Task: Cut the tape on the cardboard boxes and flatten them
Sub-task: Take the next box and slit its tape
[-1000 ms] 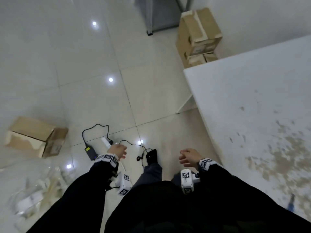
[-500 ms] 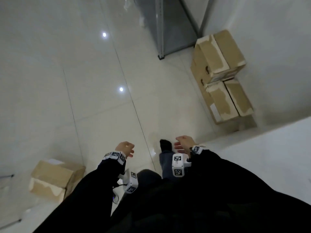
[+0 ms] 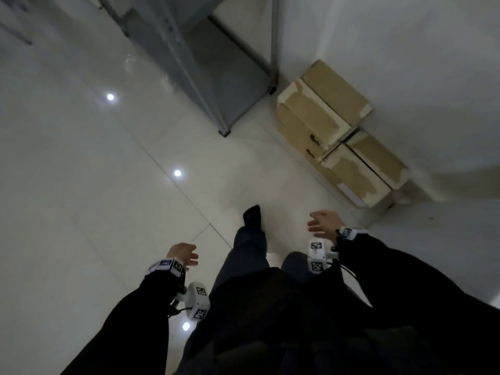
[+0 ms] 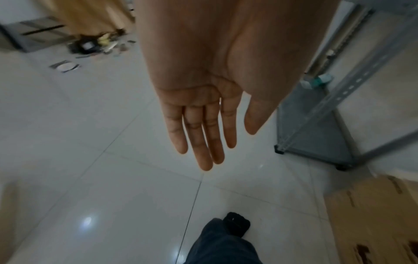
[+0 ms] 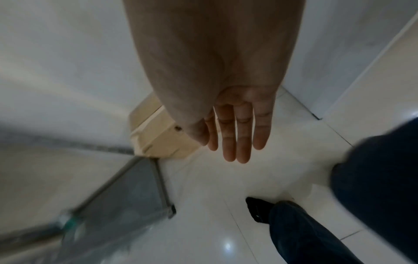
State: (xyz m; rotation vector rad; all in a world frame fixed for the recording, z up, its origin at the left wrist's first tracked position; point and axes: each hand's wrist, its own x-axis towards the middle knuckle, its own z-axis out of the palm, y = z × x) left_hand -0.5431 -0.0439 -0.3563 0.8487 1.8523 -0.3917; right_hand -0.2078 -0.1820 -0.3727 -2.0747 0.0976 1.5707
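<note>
**Approach to stacked boxes, both hands empty**

Left hand (image 4: 199, 114): fingers straight and loosely together, palm bare, holds nothing. Right hand (image 5: 237, 125): fingers extended, also holds nothing. No blade or cutter in any view.

Both hands hang over the glossy tiled floor (image 3: 81, 185), well apart from the work. One shoe (image 3: 252, 215) is forward on the tile.

Cardboard boxes (image 3: 324, 112): stacked against the white wall (image 3: 405, 63), ahead and to the right, beside the foot of a grey metal shelving frame (image 3: 224, 131). Upper box sits askew on the lower box (image 3: 359, 171). Matte brown board; pale, ragged strips along the top seams, probably tape or torn facing, too blurred to settle.

Judgement: step in hand is fetching a box. Best taken with both hands on opposite sides of the upper box, lifted clear before turning, as it sits skewed. A cutting tool is needed before any seam work.
</note>
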